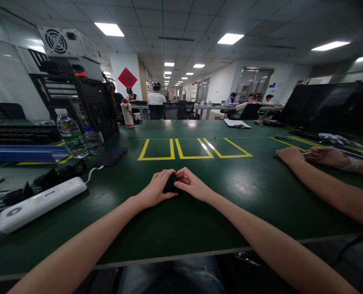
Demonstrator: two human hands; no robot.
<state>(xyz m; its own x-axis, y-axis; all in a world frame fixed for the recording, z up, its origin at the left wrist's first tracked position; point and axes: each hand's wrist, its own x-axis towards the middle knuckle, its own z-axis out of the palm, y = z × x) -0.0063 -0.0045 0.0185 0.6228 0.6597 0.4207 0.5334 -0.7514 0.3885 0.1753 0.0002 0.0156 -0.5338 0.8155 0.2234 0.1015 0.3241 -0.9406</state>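
Note:
My left hand (pixel 154 190) and my right hand (pixel 191 185) meet at the middle of the green table (pixel 181 220). Between them sits a small black object (pixel 170 183), gripped from both sides by curled fingers. Most of the object is hidden by my fingers, so its shape is unclear. Both forearms stretch in from the table's near edge. Just beyond my hands lie three yellow taped rectangles (pixel 193 149).
A co-worker's two hands (pixel 306 156) rest on the table at the right, holding a thin tool. A white power strip (pixel 40 203), water bottles (pixel 73 136), black parts and an open computer case (pixel 77 85) crowd the left. A clipboard (pixel 237 123) lies far back.

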